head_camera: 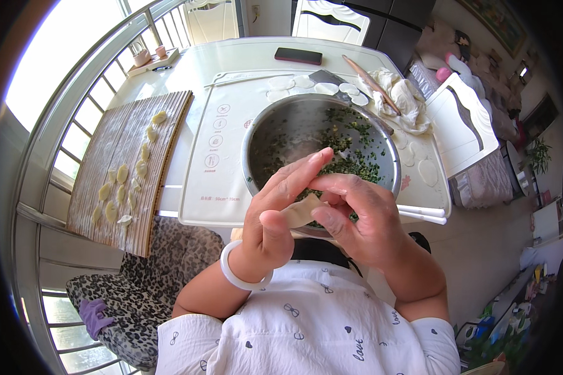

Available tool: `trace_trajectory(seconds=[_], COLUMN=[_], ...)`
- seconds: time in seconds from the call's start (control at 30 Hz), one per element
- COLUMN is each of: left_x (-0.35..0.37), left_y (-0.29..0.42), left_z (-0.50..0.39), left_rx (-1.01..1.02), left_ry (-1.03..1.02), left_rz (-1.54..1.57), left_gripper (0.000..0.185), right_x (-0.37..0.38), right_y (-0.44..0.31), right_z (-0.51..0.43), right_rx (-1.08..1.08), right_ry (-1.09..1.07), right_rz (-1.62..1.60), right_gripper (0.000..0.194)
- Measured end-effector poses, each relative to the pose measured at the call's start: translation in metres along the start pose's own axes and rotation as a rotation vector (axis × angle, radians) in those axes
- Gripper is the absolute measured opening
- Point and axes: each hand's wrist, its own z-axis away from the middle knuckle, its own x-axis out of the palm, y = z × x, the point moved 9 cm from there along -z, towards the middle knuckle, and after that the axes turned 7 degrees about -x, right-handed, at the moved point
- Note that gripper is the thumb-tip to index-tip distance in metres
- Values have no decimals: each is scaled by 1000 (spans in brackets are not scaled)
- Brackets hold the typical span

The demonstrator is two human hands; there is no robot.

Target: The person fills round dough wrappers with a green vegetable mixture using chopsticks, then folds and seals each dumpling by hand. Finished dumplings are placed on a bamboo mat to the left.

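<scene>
Between my two hands, over the near rim of a large metal bowl (249,136), is a folded dumpling (302,212) of pale dough. My left hand (279,206) holds its left end between the thumb and the fingers; a white bangle is on that wrist. My right hand (363,215) pinches the right end with thumb and bent fingers. Chopped green filling (356,161) lies in the bowl and clings to its wall. Round dough wrappers (327,88) lie behind the bowl, and another wrapper (427,173) lies to its right on the pale mat (206,187).
Several dumplings (122,173) rest on a floured slatted board (89,187) at the left. A rolling pin (370,84) lies on a white cloth (410,110) at back right, with a phone (298,56) farther back. White sticks (422,214) jut past the mat's near right corner.
</scene>
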Motion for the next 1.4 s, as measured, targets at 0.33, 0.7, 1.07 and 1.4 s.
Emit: trace_trajectory(seconds=[0.33,0.7,1.07,1.4], left_x=[0,-1,-10,-16], left_y=[4,-5,-8,-8], left_z=[-3,-3,-5,0], left_rx=[60,-4,-70,-128], left_ry=[19,63,201,314], left_rz=[-243,-280,-14,63], left_gripper=[78,74,67,46], right_x=[8,15,5,4], right_y=[-11,-6,12,25], right_z=[-11,-11,-12,-5], right_rx=[-206,-250,32,248], right_ry=[-154,-186,-3,59], right_rz=[256,369,28,-165], right_gripper=[23,11,14,10])
